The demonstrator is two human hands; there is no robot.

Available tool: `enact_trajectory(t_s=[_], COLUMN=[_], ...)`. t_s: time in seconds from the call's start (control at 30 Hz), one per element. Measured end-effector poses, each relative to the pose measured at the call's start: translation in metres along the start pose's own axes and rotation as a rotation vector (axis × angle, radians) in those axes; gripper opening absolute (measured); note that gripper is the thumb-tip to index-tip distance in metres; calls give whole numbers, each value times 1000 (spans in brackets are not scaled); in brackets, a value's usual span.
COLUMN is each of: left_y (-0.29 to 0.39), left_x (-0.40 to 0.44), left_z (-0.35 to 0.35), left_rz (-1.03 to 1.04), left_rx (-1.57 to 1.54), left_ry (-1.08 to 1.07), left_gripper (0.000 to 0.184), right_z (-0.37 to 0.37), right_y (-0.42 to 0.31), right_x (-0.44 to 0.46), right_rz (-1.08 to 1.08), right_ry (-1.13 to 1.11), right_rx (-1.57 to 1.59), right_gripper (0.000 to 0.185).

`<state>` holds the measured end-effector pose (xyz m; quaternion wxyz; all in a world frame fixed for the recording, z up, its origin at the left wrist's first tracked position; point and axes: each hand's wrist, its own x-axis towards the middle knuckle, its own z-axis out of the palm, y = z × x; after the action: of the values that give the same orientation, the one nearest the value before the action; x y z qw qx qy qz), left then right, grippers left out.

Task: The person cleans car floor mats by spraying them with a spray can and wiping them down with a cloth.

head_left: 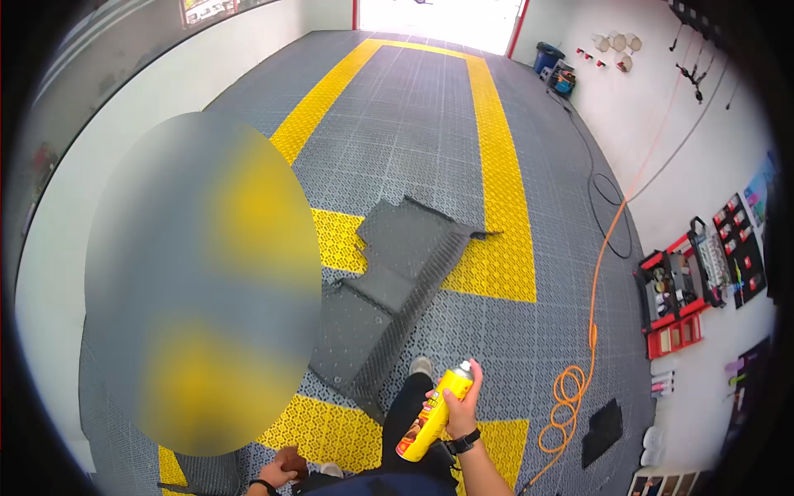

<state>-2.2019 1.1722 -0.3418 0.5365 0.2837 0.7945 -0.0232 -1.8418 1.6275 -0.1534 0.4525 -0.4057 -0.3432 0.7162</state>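
Note:
My right hand (463,408) is wrapped round a yellow spray can (432,420) with a white nozzle, held tilted with its top up and to the right. Low in the view, my left hand (279,474) is closed on a brown cloth (291,463), partly cut off by my body. In front of me a large dark grey car floor mat (405,264) lies on the tiled floor, its shape stepped and its edge ribbed. My foot is beside the mat's near right edge. Neither hand touches the mat.
Another dark mat (208,473) lies at lower left, and a small black mat (603,433) at right. An orange hose (592,331) coils on the floor. A red-and-black tool cart (674,289) stands by the right wall. A blurred oval hides the left side.

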Motion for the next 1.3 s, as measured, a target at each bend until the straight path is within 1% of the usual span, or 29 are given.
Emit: enact_trajectory(t_s=[0.03,0.07,0.1,0.13,0.17,0.2,0.23,0.27,0.33,0.37,0.4,0.43,0.47,0.53,0.57,0.6,0.67,0.7,0.77,0.83,0.9,0.93,0.97,1.03,1.07,1.17,1.23,1.27,1.3], left_y=[14,41,72,96,87,101,113,123,130,130,127,123,122,107,88,66,73,94,32,49,55,-22,-49,-74,-55,-125,-108,-109,-86], left_x=[4,4,-11,-24,-10,-1,10,26,63,77,94,112,129,168,190,213,212,204,201,157,125,122,119,92,81,76,88,106,106], left_z=[-5,-10,-11,-23,-14,-28,-41,-54,-74,-75,-72,-69,-72,-65,-53,-46,-98,-135,-148,-196,-222,-195,-183,-156,-157,-67,-38,-22,-27], left_rz=[9,-15,-160,-302,-167,-162,-160,-178,-268,-279,-276,-263,-332,-303,-285,-159,-193,-209,-243,-368,-561,-406,-417,-740,-839,-555,-598,-689,-681], left_rx=[-21,-21,-75,-110,88,-44,-184,-184,-164,-169,44,258,245,277,297,417,348,314,15,-241,-267,-186,-189,-291,-360,-22,36,66,26], left_ry=[8,15,63,98,253,253,254,243,55,42,-39,-116,-249,-332,-404,-403,-358,-334,-225,-172,-121,-84,-92,-61,-60,-40,-65,-127,-137], left_gripper=[70,70,70,74,62,57,53,53,71,71,73,75,81,82,84,83,79,78,64,50,41,42,42,44,52,68,82,88,79], right_z=[-8,-17,-28,-26,-24,-29,-32,-30,-25,-22,-18,-15,-13,0,5,10,18,20,27,20,22,21,25,38,45,45,45,37,32], right_y=[7,19,34,28,27,32,37,43,62,72,81,90,100,112,121,129,146,155,173,199,217,232,237,242,244,255,258,264,267], right_x=[53,100,126,163,196,232,262,286,317,329,341,350,356,355,354,353,353,349,350,351,353,353,352,350,350,355,359,363,363], right_rz=[11,-76,-148,-387,-249,-345,-247,-253,-234,-85,52,54,16,5,11,-4,-60,-35,-229,-209,-304,-286,-274,-224,-183,-117,-100,-157,-211], right_ry=[-21,-33,-21,13,13,-60,-139,-158,-180,-175,-164,-165,-145,-69,-45,11,87,82,186,199,199,225,218,159,172,207,234,243,253], right_rx=[13,-162,-334,-780,-853,-1051,-1024,-1036,-1052,-719,-388,-398,-389,-326,-335,-347,-455,-465,-736,-707,-1050,-1008,-1012,-1188,-1204,-1259,-1255,-1265,-1276], right_gripper=[92,89,87,82,80,84,86,85,84,82,82,82,83,85,85,85,86,86,87,82,78,76,76,77,74,73,71,70,70])
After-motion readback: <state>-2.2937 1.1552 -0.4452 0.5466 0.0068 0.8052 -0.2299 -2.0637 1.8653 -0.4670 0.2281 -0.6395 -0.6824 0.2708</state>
